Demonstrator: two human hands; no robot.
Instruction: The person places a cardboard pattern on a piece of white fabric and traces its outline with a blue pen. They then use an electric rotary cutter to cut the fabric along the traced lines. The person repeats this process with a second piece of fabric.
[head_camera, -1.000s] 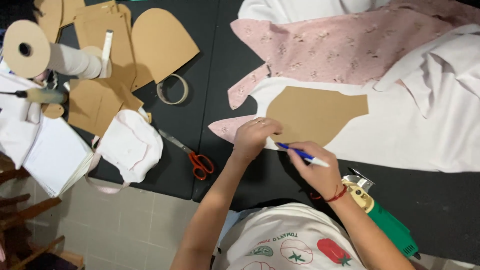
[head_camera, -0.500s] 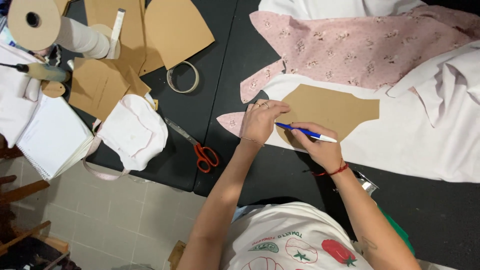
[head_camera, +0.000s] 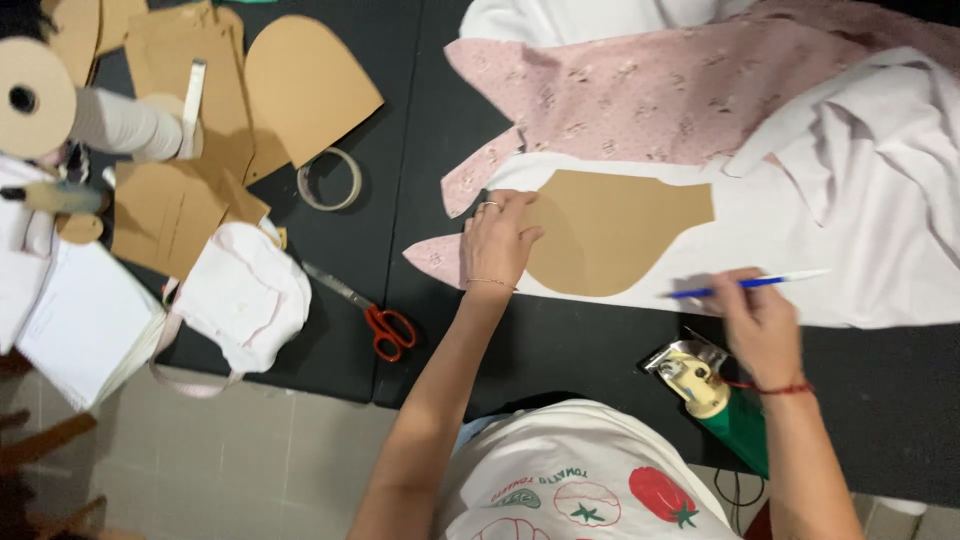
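My left hand (head_camera: 497, 238) lies flat on the left end of a brown card pattern piece (head_camera: 615, 230), pinning it to white fabric (head_camera: 800, 255) on a black table. My right hand (head_camera: 757, 325) grips a blue and white pen (head_camera: 745, 284), held near the fabric's lower edge, to the right of the pattern piece and off it. Pink printed fabric (head_camera: 650, 90) lies above the pattern and pokes out at its left.
Red-handled scissors (head_camera: 365, 310) lie left of my left hand. A tape ring (head_camera: 329, 179), more card patterns (head_camera: 300, 85), a white fabric piece (head_camera: 240, 295), a paper roll (head_camera: 60, 105) and a notebook (head_camera: 75, 320) sit at left. A green and yellow tool (head_camera: 715, 395) lies below my right hand.
My right hand with the pen has pulled away to the right, from the pattern's lower edge to the fabric's edge. My left hand stays pressed on the pattern.
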